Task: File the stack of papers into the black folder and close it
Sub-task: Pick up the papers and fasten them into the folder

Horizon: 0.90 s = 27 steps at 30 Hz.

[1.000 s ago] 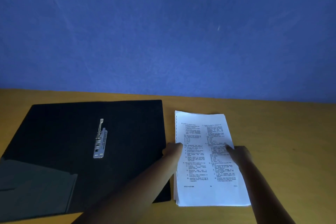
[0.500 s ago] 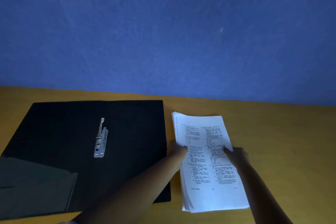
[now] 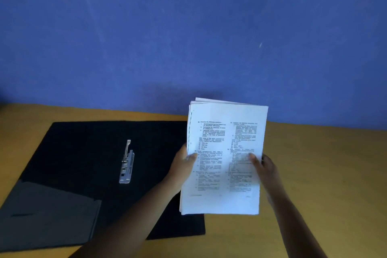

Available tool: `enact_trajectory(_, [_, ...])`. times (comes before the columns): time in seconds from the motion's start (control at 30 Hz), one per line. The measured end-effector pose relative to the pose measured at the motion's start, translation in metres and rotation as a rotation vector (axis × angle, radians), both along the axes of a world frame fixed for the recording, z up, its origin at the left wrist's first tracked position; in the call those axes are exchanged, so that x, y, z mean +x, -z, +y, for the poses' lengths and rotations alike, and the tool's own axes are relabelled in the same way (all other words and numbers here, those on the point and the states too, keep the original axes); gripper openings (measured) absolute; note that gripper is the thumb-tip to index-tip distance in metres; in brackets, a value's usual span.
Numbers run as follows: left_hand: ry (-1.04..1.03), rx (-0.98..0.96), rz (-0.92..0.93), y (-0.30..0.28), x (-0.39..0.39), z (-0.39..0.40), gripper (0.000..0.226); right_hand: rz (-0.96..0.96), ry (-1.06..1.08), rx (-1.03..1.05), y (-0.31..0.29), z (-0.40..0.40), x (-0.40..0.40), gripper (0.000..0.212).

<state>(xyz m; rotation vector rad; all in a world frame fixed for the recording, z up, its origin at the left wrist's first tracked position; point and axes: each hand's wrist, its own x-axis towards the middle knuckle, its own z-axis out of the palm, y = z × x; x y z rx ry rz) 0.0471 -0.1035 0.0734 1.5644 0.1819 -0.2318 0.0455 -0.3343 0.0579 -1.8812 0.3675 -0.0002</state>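
The stack of papers (image 3: 224,157), white sheets with printed text, is lifted off the table and tilted up toward me. My left hand (image 3: 184,165) grips its left edge, thumb on the top page. My right hand (image 3: 265,165) grips the right edge the same way. The black folder (image 3: 83,153) lies open and flat on the table to the left, with a silver metal clip (image 3: 126,163) standing partly raised along its middle. The stack's lower left corner hangs over the folder's right edge.
A grey inner pocket flap (image 3: 48,213) covers the folder's near left corner. The yellow-brown table (image 3: 324,174) stretches to the right of the papers. A blue wall (image 3: 188,27) rises right behind the table's far edge.
The stack lay flat on the table beside the folder; both hands have lifted it and tipped it upright, and it has shifted slightly toward the folder.
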Motion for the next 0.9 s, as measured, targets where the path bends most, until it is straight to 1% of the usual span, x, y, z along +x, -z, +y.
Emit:
enact_trajectory(0.07, [-0.057,0.018,-0.107,-0.01,-0.002,0.02,0.038,-0.081,-0.084,0.089,-0.014,0.021,0.0,0.018])
enact_trajectory(0.17, [-0.209,0.031,-0.251,-0.021,-0.009,0.044,0.038,-0.2,-0.2,0.205,-0.03,0.057,0.0,0.03])
enact_trajectory(0.23, [-0.311,0.056,-0.323,-0.025,-0.013,0.056,0.038,-0.253,-0.238,0.267,-0.036,0.078,-0.001,0.03])
enact_trajectory(0.3, [-0.369,0.114,-0.368,-0.023,-0.019,0.065,0.038,-0.264,-0.253,0.255,-0.034,0.095,-0.002,0.023])
enact_trajectory(0.33, [-0.38,0.157,-0.381,-0.019,-0.021,0.069,0.036,-0.263,-0.245,0.234,-0.031,0.102,-0.002,0.024])
enact_trajectory(0.43, [-0.408,0.259,-0.387,-0.006,-0.028,0.075,0.038,-0.251,-0.189,0.175,-0.022,0.113,-0.004,0.034])
enact_trajectory(0.63, [-0.455,0.245,-0.453,-0.011,-0.024,0.084,0.062,-0.274,-0.126,0.193,-0.023,0.111,-0.001,0.052])
enact_trajectory(0.67, [-0.457,0.254,-0.463,-0.012,-0.023,0.084,0.063,-0.277,-0.121,0.198,-0.024,0.112,-0.001,0.055])
enact_trajectory(0.77, [-0.435,0.308,-0.503,-0.012,-0.019,0.078,0.041,-0.288,-0.096,0.193,-0.022,0.116,0.0,0.067])
enact_trajectory(0.8, [-0.434,0.306,-0.509,-0.011,-0.018,0.076,0.038,-0.29,-0.086,0.182,-0.02,0.116,0.0,0.067])
enact_trajectory(0.83, [-0.439,0.294,-0.511,-0.009,-0.016,0.075,0.036,-0.295,-0.079,0.169,-0.019,0.117,-0.001,0.064])
enact_trajectory(0.9, [-0.442,0.272,-0.504,-0.007,-0.014,0.073,0.031,-0.304,-0.078,0.145,-0.014,0.117,-0.001,0.052])
